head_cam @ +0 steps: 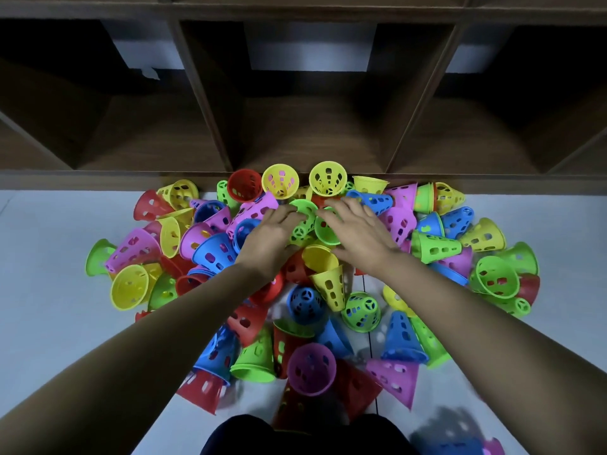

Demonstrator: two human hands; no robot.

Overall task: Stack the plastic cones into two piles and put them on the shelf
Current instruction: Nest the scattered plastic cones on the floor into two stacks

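Observation:
A big heap of perforated plastic cones in red, yellow, green, blue and pink (210,254) covers the floor in front of a dark wooden shelf (305,178). Both my hands reach into the far middle of the heap. My left hand (269,234) has its fingers around a green cone (303,210) lying on its side. Beside it, my right hand (358,228) rests with spread fingers over a second green cone (325,229). Whether either cone is lifted off the heap cannot be told.
The shelf has several open cubbies (312,133) with wooden dividers; the bottom board sits just behind the cones. Pale floor (56,290) lies left and right of the heap. A dark knee or lap (295,435) fills the bottom centre. Two yellow cones (327,178) lean against the shelf edge.

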